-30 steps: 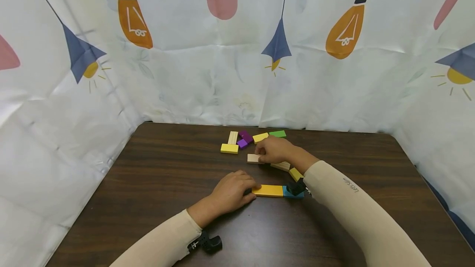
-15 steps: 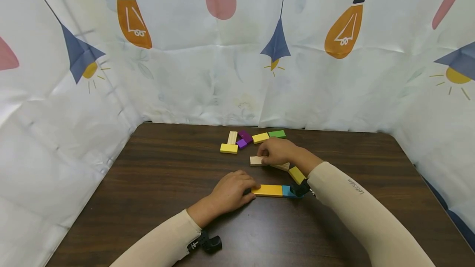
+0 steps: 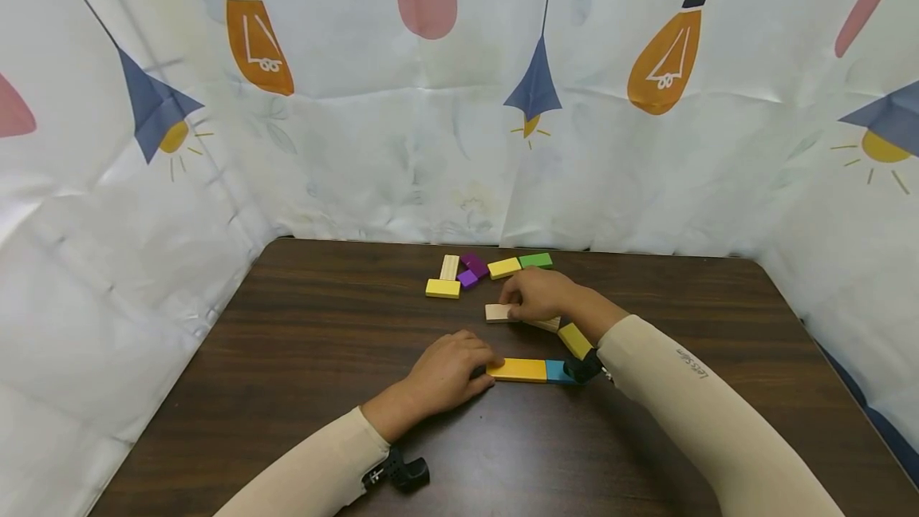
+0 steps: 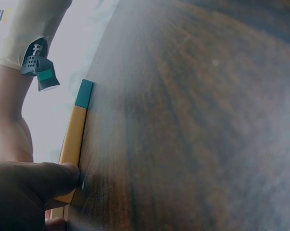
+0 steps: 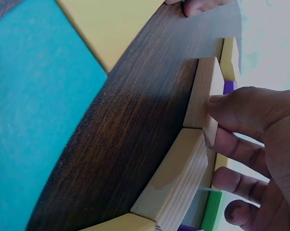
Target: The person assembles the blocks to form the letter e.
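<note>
A plain wood block [image 3: 498, 313] lies flat on the table, pinched between the thumb and fingers of my right hand [image 3: 540, 294]. Its right end meets a second plain wood block [image 5: 171, 175], set at an angle in the right wrist view. A yellow block [image 3: 575, 340] continues the curve from there. Closer to me, an orange block [image 3: 520, 370] lies end to end with a blue block [image 3: 558, 372]. My left hand [image 3: 447, 373] holds the orange block's left end, its thumb along the near side. My right wrist's camera covers part of the blue block.
Along the far side lie a plain block [image 3: 449, 267], two yellow blocks [image 3: 443, 288], purple blocks [image 3: 474, 264] and a green block [image 3: 536, 260]. A printed white cloth [image 3: 359, 166] hangs right behind the dark wooden table [image 3: 287, 325].
My right hand has slid slightly right and toward me, carrying the plain wood block against its angled neighbour. The left hand has stayed on the orange block.
</note>
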Motion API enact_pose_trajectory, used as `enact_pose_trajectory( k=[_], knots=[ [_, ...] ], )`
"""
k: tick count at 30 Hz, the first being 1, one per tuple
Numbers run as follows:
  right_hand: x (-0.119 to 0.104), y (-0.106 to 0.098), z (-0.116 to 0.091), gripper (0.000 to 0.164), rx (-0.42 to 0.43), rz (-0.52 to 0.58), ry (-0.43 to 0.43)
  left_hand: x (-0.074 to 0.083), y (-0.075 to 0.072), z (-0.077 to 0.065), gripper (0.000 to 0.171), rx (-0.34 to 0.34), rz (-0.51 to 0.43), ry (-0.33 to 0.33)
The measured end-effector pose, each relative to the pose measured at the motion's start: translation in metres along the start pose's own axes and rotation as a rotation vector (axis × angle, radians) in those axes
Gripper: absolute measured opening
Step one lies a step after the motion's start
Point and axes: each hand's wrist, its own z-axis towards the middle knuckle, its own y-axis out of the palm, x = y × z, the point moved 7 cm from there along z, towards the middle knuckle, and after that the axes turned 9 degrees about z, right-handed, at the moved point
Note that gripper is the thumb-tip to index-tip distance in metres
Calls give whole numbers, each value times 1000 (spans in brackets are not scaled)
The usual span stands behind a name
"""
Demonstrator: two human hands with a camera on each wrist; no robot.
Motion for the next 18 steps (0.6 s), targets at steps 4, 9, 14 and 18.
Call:
enact_pose_trajectory(
  k=[4, 9, 14, 18],
  knots=[
    [-1, 0, -2, 18, 7, 2, 13, 0, 0, 0, 21, 4, 0, 2],
    [-1, 0, -5, 19, 17, 0, 19, 0, -1, 0, 21, -1, 0, -1],
    [-1, 0, -5, 21, 20, 8, 0, 0, 1, 1, 21, -19, 5, -12],
    [-2, -4, -8, 29, 66, 9, -24, -1, 1, 1, 22, -19, 4, -11]
  ],
)
